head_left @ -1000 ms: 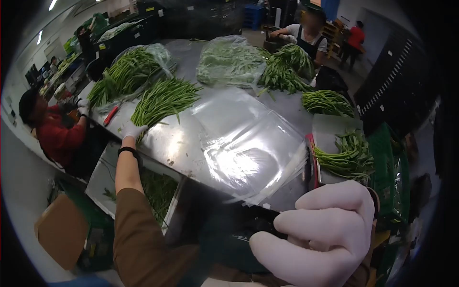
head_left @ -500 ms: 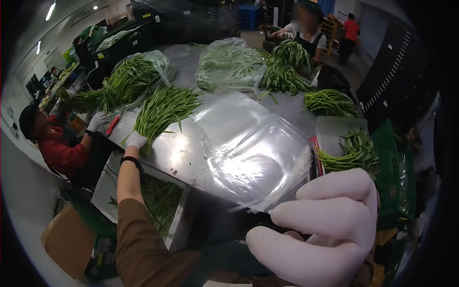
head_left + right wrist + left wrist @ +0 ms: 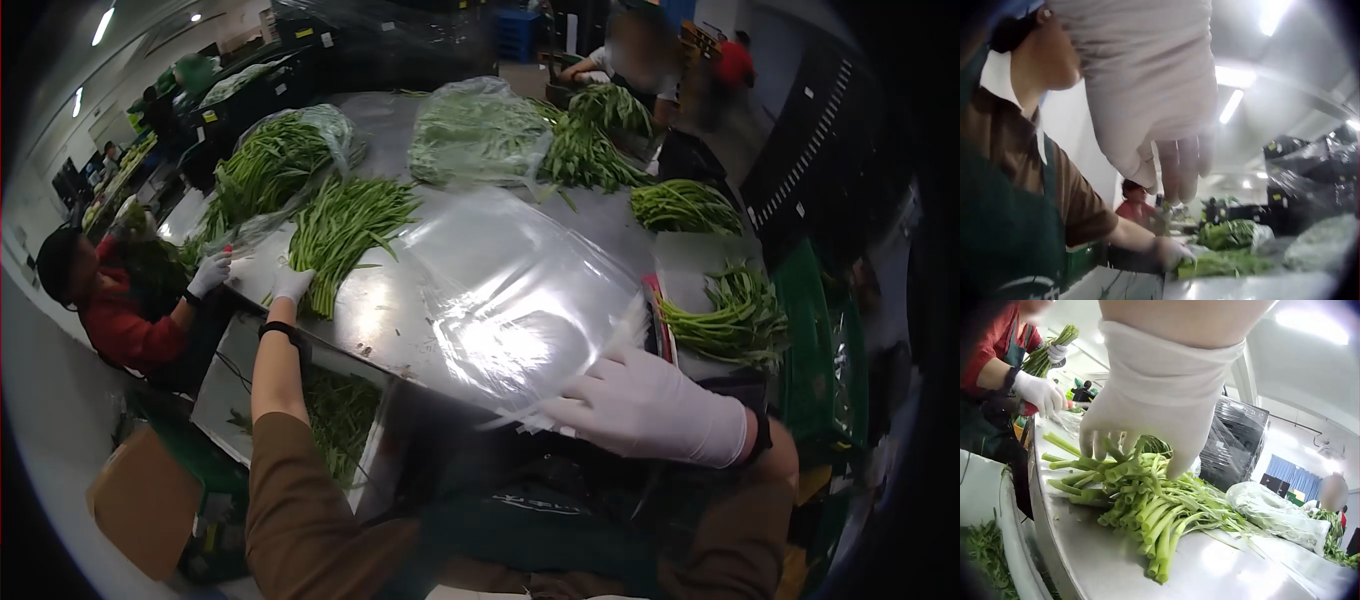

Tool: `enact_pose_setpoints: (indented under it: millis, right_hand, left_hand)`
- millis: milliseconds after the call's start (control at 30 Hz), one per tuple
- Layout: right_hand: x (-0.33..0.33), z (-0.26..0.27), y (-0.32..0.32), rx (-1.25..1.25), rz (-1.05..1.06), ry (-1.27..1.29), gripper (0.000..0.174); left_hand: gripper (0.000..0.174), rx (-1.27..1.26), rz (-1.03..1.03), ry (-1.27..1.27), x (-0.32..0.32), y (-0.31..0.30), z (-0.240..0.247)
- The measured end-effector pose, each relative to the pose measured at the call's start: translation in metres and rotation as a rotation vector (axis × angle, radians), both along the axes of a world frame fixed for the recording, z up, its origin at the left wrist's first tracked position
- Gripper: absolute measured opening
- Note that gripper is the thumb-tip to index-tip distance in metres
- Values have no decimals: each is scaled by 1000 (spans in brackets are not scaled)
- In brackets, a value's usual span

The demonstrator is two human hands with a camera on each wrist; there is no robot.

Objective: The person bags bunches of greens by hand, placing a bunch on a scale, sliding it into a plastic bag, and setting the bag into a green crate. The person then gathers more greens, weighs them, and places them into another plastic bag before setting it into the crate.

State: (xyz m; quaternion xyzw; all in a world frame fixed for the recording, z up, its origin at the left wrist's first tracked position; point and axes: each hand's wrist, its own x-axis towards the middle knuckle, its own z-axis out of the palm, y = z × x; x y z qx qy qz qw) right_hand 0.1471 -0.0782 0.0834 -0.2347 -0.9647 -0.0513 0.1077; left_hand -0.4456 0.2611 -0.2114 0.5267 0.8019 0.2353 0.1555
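White-gloved, my left hand (image 3: 292, 285) lies on the cut stem end of a green leafy bundle (image 3: 345, 235) on the metal table. In the left wrist view its fingers (image 3: 1116, 437) curl down over the stems (image 3: 1147, 512). My right hand (image 3: 640, 405), also gloved, is over the near corner of a stack of clear plastic bags (image 3: 500, 270), fingers extended toward the left; whether it touches them I cannot tell. The right wrist view shows that hand (image 3: 1154, 94) with its fingers pointing down and nothing visible in them.
Filled clear bags (image 3: 480, 135) and more greens (image 3: 685, 207) lie on the table (image 3: 375, 110). A bundle on a scale-like plate (image 3: 700, 255) is at the right. Green crates (image 3: 815, 350) stand beside it. A person in red (image 3: 130, 315) works at the left, another behind the table.
My right hand has moved from close before the head camera, fingers bent, out to the bags' near edge. My left hand stays at the stems. The person in red has reached to the red-handled tool.
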Motion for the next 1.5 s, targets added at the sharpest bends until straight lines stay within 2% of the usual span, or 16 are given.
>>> enact_pose_setpoints:
  millis: [100,200,300,400,433,533,633,733,767,867,967,1067,1167,1267,1400,1500]
  right_hand:
    - [30,-16,-15,-167,-165,134,45]
    - [54,-34,-42,-247,-360,424,35]
    - [63,-61,-61,-277,-542,483,26]
    - [67,-87,-78,-312,-670,466,22]
    - [68,-93,-83,-345,-699,489,21]
    - [71,-107,-95,-422,-785,549,19]
    - [70,-115,-97,-444,-815,566,18]
    - [63,-113,-91,-444,-794,541,17]
    - [60,-112,-88,-435,-784,528,17]
    - [58,-116,-83,-419,-753,501,18]
    - [55,-119,-78,-421,-737,499,18]
    - [52,-122,-77,-434,-735,500,18]
    - [52,-125,-78,-445,-728,502,18]
    - [53,-128,-77,-444,-733,510,18]
    - [50,-128,-76,-449,-730,512,17]
    - [48,-127,-76,-450,-720,507,17]
  left_hand:
    - [76,184,155,144,17,-8,22]
    - [79,96,121,-73,6,12,7]
    - [70,171,286,-271,2,27,1]
    - [64,151,268,-154,18,3,27]
    - [61,114,264,-21,38,-22,54]
    - [78,103,197,-149,21,-21,48]
    - [101,-13,87,-12,10,-24,21]
    - [119,-180,-130,217,-4,-26,0]
    - [115,-206,-121,209,0,-29,10]
    - [107,-125,-114,-143,-1,-37,35]
    - [98,-36,-6,106,-25,-15,4]
    - [99,-166,12,112,-3,-36,46]
    - [104,-220,9,-138,-19,-29,30]
    - [93,-16,53,-199,-2,-29,23]
    - [79,-350,-32,-140,4,-23,33]
    - [62,-360,-46,-190,-7,1,17]
